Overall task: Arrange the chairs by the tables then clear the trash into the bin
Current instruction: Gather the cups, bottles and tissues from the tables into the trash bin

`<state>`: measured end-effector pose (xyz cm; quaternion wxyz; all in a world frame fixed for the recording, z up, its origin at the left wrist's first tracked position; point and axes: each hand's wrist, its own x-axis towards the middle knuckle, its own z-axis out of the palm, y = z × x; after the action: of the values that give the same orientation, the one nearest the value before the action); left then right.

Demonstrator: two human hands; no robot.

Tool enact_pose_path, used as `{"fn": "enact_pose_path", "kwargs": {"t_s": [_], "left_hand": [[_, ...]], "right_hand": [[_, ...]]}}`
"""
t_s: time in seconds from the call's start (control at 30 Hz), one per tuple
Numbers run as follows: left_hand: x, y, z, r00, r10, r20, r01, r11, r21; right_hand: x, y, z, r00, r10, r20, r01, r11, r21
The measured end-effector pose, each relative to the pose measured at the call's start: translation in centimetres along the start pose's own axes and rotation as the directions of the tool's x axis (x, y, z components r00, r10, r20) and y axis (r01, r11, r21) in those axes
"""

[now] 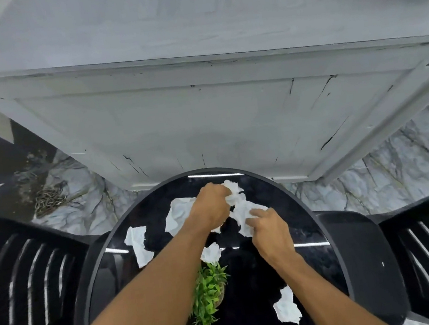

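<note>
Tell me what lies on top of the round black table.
Crumpled white tissues lie scattered on the table, beside a small green plant. The left grip and right grip each hold some. The forearms hide part of the tabletop.

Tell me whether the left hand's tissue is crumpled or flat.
Crumpled: the tissue bunches in creased folds, gripped by the left hand.

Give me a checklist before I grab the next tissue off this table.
1. Left hand grips wad: ok.
2. Right hand pinches sheet: ok.
3. Table cleared: not ok; left tissue, flat tissue, middle tissue and near tissue lie loose.
4. Plant free of left forearm: cannot tell.
5. Bin in view: not ok.
6. Chairs by table: ok, left chair, right chair.
</note>
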<state>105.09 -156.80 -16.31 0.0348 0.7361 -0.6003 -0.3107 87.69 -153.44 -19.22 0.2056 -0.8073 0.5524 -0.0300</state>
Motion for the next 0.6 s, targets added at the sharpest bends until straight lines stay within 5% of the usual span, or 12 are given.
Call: {"fn": "enact_pose_path", "kwargs": {"t_s": [0.23,0.6], "left_hand": [[-3.7,-4.4,-4.6,0.915,-0.171,-0.365,0.060,0.953,-0.297],[-7.0,-8.7,-1.1,0.965,-0.249,-0.085,0.246,0.968,-0.040]], "right_hand": [[2.2,-3.7,-1.9,0.992,0.122,0.043,-0.129,0.943,0.306],[1.2,-7.1,-0.9,0.942,-0.113,0.315,0.079,0.990,0.119]]}}
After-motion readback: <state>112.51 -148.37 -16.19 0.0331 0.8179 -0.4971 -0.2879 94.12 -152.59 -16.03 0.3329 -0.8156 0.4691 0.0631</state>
